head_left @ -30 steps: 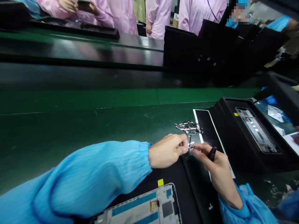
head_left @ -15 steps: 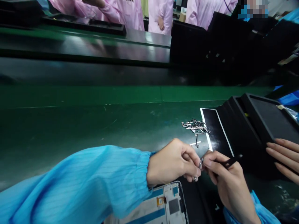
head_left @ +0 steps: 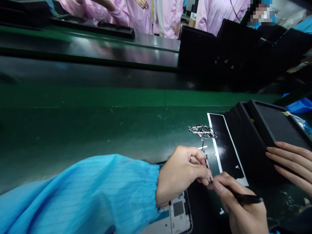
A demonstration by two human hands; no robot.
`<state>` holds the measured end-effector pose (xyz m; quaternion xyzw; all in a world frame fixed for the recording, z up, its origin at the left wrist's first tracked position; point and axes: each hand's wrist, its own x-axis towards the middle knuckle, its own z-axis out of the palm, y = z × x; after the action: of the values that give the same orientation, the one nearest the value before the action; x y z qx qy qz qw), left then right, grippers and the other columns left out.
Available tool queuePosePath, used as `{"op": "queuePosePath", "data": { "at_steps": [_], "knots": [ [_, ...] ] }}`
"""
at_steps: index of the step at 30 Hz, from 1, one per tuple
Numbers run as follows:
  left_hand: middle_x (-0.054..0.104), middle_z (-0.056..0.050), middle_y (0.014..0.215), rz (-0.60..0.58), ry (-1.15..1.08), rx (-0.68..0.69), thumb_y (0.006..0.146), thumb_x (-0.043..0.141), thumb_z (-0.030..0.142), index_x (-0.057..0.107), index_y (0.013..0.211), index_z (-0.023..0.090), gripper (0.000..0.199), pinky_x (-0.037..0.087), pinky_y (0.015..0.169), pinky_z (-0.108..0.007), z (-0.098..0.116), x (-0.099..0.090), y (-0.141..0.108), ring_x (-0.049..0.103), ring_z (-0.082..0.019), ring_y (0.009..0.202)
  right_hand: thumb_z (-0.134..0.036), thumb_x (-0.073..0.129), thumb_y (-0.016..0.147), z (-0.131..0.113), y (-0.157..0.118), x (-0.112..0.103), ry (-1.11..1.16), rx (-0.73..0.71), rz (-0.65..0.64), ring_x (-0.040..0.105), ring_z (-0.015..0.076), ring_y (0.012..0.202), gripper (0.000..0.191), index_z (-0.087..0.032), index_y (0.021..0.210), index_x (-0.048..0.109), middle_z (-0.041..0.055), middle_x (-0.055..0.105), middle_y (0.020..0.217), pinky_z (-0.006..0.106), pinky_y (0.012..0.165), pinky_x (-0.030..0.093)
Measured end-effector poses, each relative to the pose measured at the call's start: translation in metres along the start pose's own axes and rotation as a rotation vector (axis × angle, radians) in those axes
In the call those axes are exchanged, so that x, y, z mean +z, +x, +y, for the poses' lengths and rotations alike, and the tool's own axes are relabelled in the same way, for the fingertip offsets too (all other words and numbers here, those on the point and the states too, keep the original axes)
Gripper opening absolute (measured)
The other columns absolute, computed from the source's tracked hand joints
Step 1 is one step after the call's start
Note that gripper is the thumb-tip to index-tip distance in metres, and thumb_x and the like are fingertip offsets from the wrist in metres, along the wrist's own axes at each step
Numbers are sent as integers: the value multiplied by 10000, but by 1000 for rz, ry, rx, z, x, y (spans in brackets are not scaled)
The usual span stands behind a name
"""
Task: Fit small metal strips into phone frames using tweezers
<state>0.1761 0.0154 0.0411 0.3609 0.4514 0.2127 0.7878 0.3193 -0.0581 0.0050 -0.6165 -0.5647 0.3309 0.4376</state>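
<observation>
My left hand (head_left: 181, 172), in a blue sleeve, pinches a small dark flex part (head_left: 207, 164) between thumb and fingers. Close against its fingertips, my right hand (head_left: 240, 201) is closed round a dark pen-like tool (head_left: 248, 198); its tip is hidden by the fingers. Under the left wrist lies an opened phone or tablet housing (head_left: 176, 219), partly covered by the sleeve. Beyond the hands, a pile of small flex parts (head_left: 201, 130) rests on the green surface beside a black sheet with white edges (head_left: 225, 143).
Black trays (head_left: 278, 123) stand at the right, with another person's hand (head_left: 291, 162) on them. Small white scraps (head_left: 221, 211) lie near my right hand. Across the bench are people in pink coats (head_left: 168, 16) and a long black tray (head_left: 117, 31).
My right hand has moved down and slightly right, its tool now lying flatter. The dark flex part shows more between my left fingers. A white scrap now shows on the black sheet.
</observation>
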Motion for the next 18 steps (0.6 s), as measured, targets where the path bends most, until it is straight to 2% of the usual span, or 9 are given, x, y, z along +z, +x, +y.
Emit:
{"op": "queuePosePath", "data": {
  "at_steps": [5, 9, 13, 16, 18],
  "knots": [
    [553, 38, 451, 9, 9, 13, 628, 570, -25, 532, 580, 100, 139, 379, 507, -156, -9, 11, 1, 490, -54, 468, -276, 619, 672, 4, -8, -6, 167, 124, -55, 503, 152, 477, 59, -309, 667, 668, 19, 581, 574, 268, 432, 382],
    [559, 26, 452, 1, 12, 0, 644, 580, 25, 530, 602, 105, 103, 391, 529, -184, -11, 16, -2, 515, -77, 477, -225, 641, 653, 7, -15, -10, 310, 177, -63, 491, 128, 503, 124, -307, 738, 681, 2, 595, 591, 239, 466, 369],
    [546, 33, 456, 5, 53, 19, 645, 575, 31, 510, 602, 118, 117, 393, 529, -194, -13, 20, -3, 514, -86, 484, -212, 673, 620, 7, -19, -11, 385, 228, -68, 443, 104, 482, 127, -284, 725, 681, -8, 565, 562, 221, 451, 345],
    [512, 52, 484, 15, 172, 126, 637, 579, 19, 515, 579, 126, 138, 371, 511, -182, -14, 21, -5, 477, -73, 497, -232, 684, 617, 5, -17, -3, 378, 208, -11, 466, 108, 511, 64, -276, 663, 676, -17, 537, 540, 219, 479, 372],
    [519, 50, 535, 44, 286, 286, 648, 582, 28, 552, 580, 133, 129, 372, 541, -184, -13, 21, -8, 477, -77, 546, -230, 674, 636, 2, -15, 4, 393, 166, 17, 491, 112, 533, 79, -289, 688, 675, -22, 546, 556, 223, 508, 401]
  ]
}}
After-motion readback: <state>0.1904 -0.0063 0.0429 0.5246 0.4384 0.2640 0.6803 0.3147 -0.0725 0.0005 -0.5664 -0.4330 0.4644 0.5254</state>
